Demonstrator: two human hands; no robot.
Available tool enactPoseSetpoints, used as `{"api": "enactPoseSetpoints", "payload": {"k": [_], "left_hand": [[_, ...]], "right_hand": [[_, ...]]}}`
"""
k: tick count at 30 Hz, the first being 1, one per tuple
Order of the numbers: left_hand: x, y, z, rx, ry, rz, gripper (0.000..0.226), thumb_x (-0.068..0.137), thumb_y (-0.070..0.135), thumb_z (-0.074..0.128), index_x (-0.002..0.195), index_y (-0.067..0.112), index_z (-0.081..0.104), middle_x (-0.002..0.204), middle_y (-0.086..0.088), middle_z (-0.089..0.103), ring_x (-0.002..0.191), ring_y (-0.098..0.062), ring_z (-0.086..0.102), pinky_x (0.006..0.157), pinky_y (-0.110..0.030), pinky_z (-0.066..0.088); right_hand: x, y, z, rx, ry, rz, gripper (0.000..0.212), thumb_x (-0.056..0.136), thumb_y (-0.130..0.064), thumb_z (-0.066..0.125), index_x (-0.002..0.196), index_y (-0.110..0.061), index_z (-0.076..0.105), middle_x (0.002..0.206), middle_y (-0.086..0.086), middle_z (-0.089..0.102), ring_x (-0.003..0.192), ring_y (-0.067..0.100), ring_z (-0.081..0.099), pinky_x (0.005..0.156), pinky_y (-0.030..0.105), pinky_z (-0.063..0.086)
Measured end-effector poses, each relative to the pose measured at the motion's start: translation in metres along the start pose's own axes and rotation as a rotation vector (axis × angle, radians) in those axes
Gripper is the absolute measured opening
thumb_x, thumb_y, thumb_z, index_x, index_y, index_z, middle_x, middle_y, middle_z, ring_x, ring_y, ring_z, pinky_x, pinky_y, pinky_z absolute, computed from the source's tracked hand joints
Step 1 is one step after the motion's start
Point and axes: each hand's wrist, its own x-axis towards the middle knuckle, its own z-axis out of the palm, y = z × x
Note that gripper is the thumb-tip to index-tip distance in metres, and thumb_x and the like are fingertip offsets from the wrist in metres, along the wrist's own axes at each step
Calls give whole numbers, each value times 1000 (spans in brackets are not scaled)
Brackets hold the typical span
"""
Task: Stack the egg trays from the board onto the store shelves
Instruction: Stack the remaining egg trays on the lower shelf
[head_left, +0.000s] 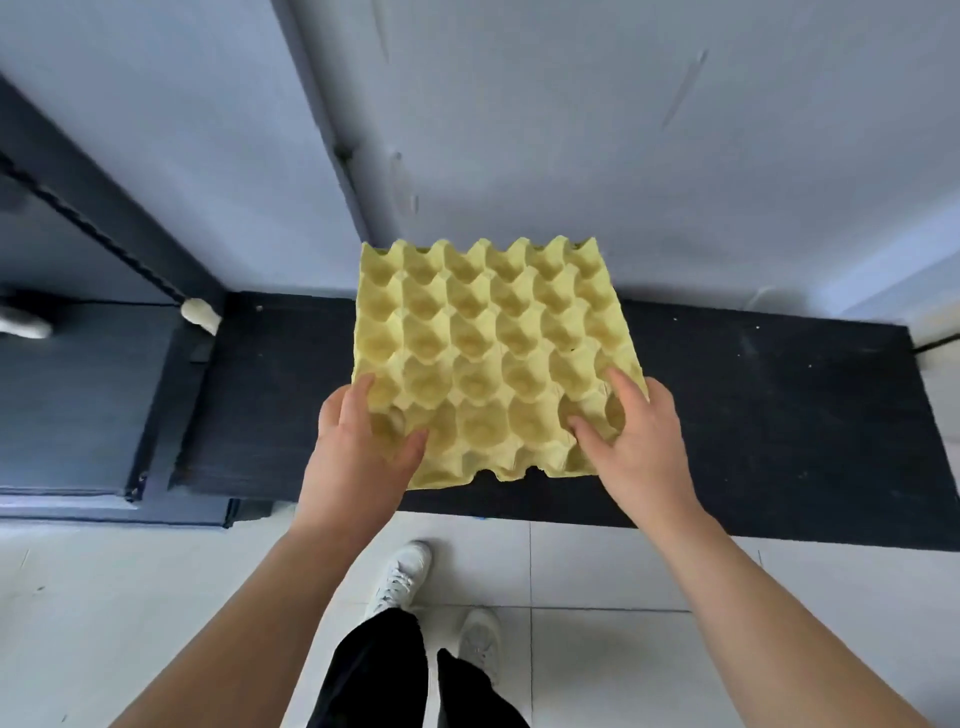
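Note:
A yellow moulded egg tray (488, 343) with empty cups sits in the middle of the view, over a black board (779, 415) that lies on the floor against the wall. My left hand (358, 447) grips the tray's near left corner, thumb on top in the cups, fingers curled round the edge. At the near right corner my right hand (639, 441) holds the tray the same way. Whether the tray rests on the board or is lifted off it I cannot tell.
A dark shelf unit (93, 218) with a slanted frame bar stands at the left, a low dark platform (72, 405) below it. Grey wall behind. White tiled floor (623, 571) in front, with my white shoes and black trousers.

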Motion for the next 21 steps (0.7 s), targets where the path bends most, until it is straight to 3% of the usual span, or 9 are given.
{"api": "enactPoseSetpoints", "payload": {"k": [7,13,21], "left_hand": [[-72,3,-119,-94,301,-16,67,85,36,66,142,26,33,140,7,34,93,-4,41,77,-27,37],[-125,-20,-212,-116,517,-91,60,85,38,60,140,31,37,140,12,36,85,-8,50,73,-28,42],[-172,-81,-330,-134,711,-63,61,84,41,61,140,26,41,138,9,42,99,-4,47,82,-25,38]], "right_hand": [[-47,-124,-49,-7,12,-210,64,80,-44,68,138,-26,44,135,9,40,116,27,47,98,43,44],[-94,-228,-60,-30,-34,-358,64,82,-47,65,138,-24,44,139,12,38,122,31,46,101,43,41],[-158,-359,-41,-39,-24,-497,64,83,-47,65,138,-22,44,139,14,38,122,33,45,99,42,40]]}}
